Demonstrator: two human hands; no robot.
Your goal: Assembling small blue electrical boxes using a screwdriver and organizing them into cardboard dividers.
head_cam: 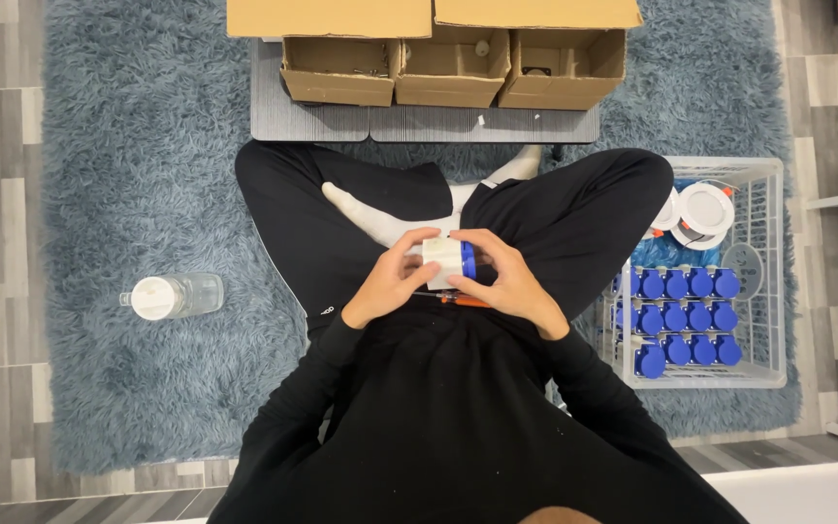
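Centrally, white blue-capped box point(448, 259) between hands.

The person sits cross-legged, both arms in black sleeves bent inward so the hands meet over the lap. The left hand point(395, 281) curls its fingers closed from the left; the right hand point(508, 281) wraps closed from the right, fingertips nearly touching.

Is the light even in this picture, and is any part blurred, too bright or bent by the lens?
Head view: soft, even light, weak shadows; the white part with a blue cap between the left hand and the right hand is slightly blurred; the white discs in the wire basket look nearly overexposed; floor lines bend a little near the edges.
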